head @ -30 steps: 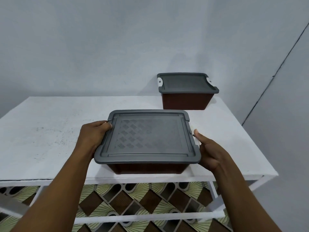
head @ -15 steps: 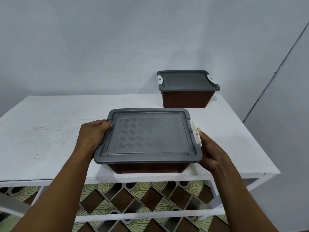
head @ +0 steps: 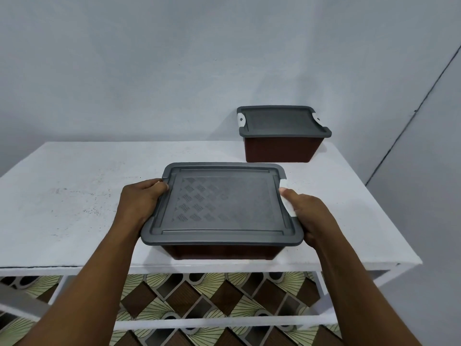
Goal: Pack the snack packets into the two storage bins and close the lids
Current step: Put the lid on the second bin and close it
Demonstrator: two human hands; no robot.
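A brown storage bin (head: pixel 224 251) with a grey patterned lid (head: pixel 224 206) sits near the front edge of the white table (head: pixel 62 196). My left hand (head: pixel 142 201) grips the lid's left rim. My right hand (head: pixel 306 213) presses the white latch (head: pixel 287 198) against the lid's right side. A second brown bin (head: pixel 282 152) stands at the back right, its grey lid (head: pixel 282 123) on and both white latches up over it. No snack packets are in sight; both bins' insides are hidden.
The table's right edge (head: pixel 389 221) lies close to the near bin, and a grey wall (head: pixel 174 71) stands behind. Under the table, white rails (head: pixel 199 323) cross above a brown and cream patterned floor (head: pixel 199 295).
My right hand has swung the near bin's white right latch up from below the rim and now presses it onto the lid. My left hand has stayed on the left rim.
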